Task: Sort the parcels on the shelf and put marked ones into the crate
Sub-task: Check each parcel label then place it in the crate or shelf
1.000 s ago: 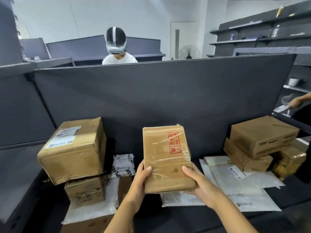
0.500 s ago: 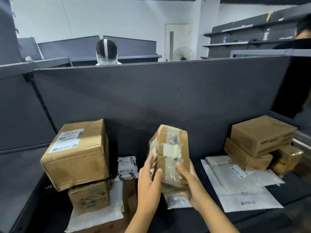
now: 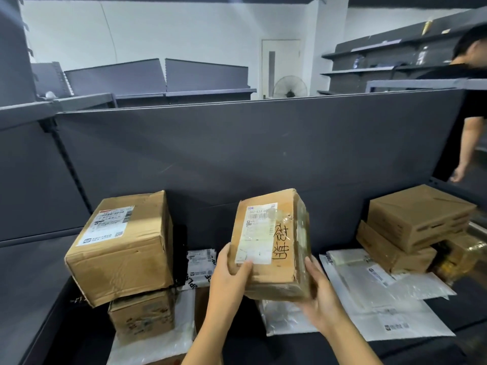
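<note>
**Marked parcel held up mid-shelf, both hands on it**

The parcel [image 3: 268,243] was a brown cardboard box, upright and tilted a bit, w/ worn edges and a crushed lower corner. A white shipping label covered the left of its front face. Black handwritten characters ran down the cardboard just right of the label, and clear tape crossed the top and right side. It was off the shelf [image 3: 445,349] deck, roughly centre, in front of the dark grey back panel [image 3: 237,154].

The left hand [image 3: 229,280] gripped the lower left edge, thumb pressed on the label's bottom. The right hand [image 3: 319,299] cupped the lower right corner from below; its fingers went under the box, mostly hidden.

Around it, big to small:
- Large labelled box [image 3: 121,246] on the left, sitting skewed atop a small taped box [image 3: 142,314].
- Two flat boxes [image 3: 419,217] stacked on the right, w/ a shiny tape-wrapped box [image 3: 458,256] just beside them.
- White poly mailers [image 3: 382,299] spread flat on the deck under and right of the parcel.
- A printed mailer [image 3: 200,264] leaning behind, between the large box and the left hand.

Another person [image 3: 471,101] in a black top stood at the shelf's far right end.
</note>
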`<state>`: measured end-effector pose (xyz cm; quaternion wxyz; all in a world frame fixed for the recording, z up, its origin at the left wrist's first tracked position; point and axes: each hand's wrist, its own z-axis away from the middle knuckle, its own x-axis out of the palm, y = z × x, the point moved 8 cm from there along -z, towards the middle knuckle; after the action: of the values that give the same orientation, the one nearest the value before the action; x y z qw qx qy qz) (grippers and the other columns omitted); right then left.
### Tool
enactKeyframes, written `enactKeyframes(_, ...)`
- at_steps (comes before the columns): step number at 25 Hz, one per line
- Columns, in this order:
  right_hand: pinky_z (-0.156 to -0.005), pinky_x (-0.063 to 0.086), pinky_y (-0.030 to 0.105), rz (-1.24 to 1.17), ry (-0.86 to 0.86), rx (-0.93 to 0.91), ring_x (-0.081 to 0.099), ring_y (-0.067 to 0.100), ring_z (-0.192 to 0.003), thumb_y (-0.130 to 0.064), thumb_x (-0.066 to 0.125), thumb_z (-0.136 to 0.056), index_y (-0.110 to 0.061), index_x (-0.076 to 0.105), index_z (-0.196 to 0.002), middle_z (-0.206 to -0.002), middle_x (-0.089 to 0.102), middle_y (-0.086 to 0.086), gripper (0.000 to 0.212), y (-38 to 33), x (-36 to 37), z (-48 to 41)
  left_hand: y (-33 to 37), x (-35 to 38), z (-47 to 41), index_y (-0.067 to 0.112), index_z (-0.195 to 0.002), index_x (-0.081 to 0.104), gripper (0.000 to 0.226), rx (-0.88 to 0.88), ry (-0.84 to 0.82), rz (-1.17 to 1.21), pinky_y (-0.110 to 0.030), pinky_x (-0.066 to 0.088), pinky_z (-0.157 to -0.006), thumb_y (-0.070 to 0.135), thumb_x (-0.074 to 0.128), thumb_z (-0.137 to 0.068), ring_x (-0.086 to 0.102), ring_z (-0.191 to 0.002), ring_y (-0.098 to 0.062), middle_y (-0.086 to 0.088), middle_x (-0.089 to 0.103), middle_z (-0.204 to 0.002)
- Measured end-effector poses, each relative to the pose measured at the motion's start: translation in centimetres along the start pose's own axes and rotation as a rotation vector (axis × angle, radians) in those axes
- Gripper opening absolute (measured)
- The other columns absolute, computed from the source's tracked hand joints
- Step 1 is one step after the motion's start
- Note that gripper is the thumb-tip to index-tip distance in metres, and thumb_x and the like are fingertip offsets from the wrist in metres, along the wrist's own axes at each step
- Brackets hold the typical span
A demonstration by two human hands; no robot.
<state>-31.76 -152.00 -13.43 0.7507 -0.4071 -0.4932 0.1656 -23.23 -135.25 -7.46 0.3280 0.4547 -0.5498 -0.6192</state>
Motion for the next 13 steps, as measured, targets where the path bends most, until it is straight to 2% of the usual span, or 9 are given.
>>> enactKeyframes(2, -0.078, 0.053, 0.039, 0.250, 0.054, -0.058, 0.060, 0.018, -0.113, -0.045, 0.068, -0.070, -0.039, 0.041, -0.136, -0.128, 0.060, -0.002, 0.072, -1.4, -0.7, 0.2, 0.0, -0.4, -0.1, 0.044, -0.118, 0.047, 0.042, 0.048, 0.028, 0.053, 0.001, 0.043, -0.065, 0.015, 0.058, -0.090, 0.054, -0.097, 0.011, 0.024, 0.056, -0.114)
enactKeyframes(4, -0.094, 0.049, 0.044, 0.391, -0.081, -0.035, 0.055, 0.008, -0.119, -0.062, 0.075, -0.060, -0.056, 0.032, -0.134, -0.132, 0.056, -0.015, 0.086, -1.3, 0.3, 0.7, 0.3, -0.1, -0.1, 0.051, -0.108, 0.047, 0.043, 0.093, 0.010, 0.072, 0.002, 0.043, -0.066, 0.012, 0.056, -0.091, 0.057, -0.098, 0.011, 0.024, 0.057, -0.114)
enactKeyframes(5, -0.102, 0.044, 0.050, 0.431, -0.151, -0.011, 0.052, 0.009, -0.123, -0.066, 0.077, -0.056, -0.060, 0.027, -0.135, -0.135, 0.054, -0.017, 0.093, -0.9, 0.9, 1.0, 0.5, 0.1, 0.0, 0.051, -0.107, 0.047, 0.043, 0.116, 0.015, 0.080, 0.004, 0.042, -0.067, 0.012, 0.056, -0.091, 0.056, -0.097, 0.015, 0.025, 0.057, -0.113)
enactKeyframes(6, -0.106, 0.039, 0.052, 0.456, -0.188, -0.009, 0.052, 0.012, -0.125, -0.063, 0.079, -0.055, -0.060, 0.022, -0.137, -0.136, 0.054, -0.016, 0.100, -0.6, 1.2, 1.3, 0.6, 0.3, 0.1, 0.051, -0.108, 0.047, 0.044, 0.139, 0.014, 0.092, 0.004, 0.041, -0.067, 0.011, 0.056, -0.091, 0.055, -0.096, 0.018, 0.025, 0.057, -0.113)
enactKeyframes(8, -0.102, 0.044, 0.046, 0.468, -0.193, -0.076, 0.058, 0.013, -0.120, -0.047, 0.081, -0.059, -0.054, 0.023, -0.139, -0.130, 0.060, -0.013, 0.100, -1.2, 0.9, 1.5, 0.5, 1.0, 0.5, 0.049, -0.109, 0.047, 0.041, 0.161, -0.023, 0.117, -0.002, 0.045, -0.069, 0.013, 0.057, -0.091, 0.056, -0.099, 0.013, 0.024, 0.057, -0.114)
enactKeyframes(10, -0.094, 0.048, 0.037, 0.431, -0.186, -0.101, 0.061, 0.013, -0.116, -0.029, 0.074, -0.066, -0.049, 0.034, -0.137, -0.127, 0.063, -0.011, 0.084, -2.5, 0.2, 1.8, -0.1, 1.1, 0.6, 0.046, -0.106, 0.051, 0.031, 0.131, -0.039, 0.164, -0.013, 0.048, -0.074, 0.019, 0.056, -0.092, 0.058, -0.101, 0.003, 0.017, 0.061, -0.115)
enactKeyframes(13, -0.089, 0.048, 0.033, 0.341, -0.230, -0.082, 0.064, 0.017, -0.111, -0.019, 0.065, -0.067, -0.033, 0.051, -0.130, -0.123, 0.067, -0.002, 0.066, -4.9, -1.2, 2.9, 0.3, -0.7, -1.0, 0.035, -0.112, 0.054, 0.018, 0.083, 0.007, 0.269, -0.034, 0.046, -0.094, 0.033, 0.052, -0.094, 0.058, -0.111, -0.014, 0.001, 0.062, -0.119)
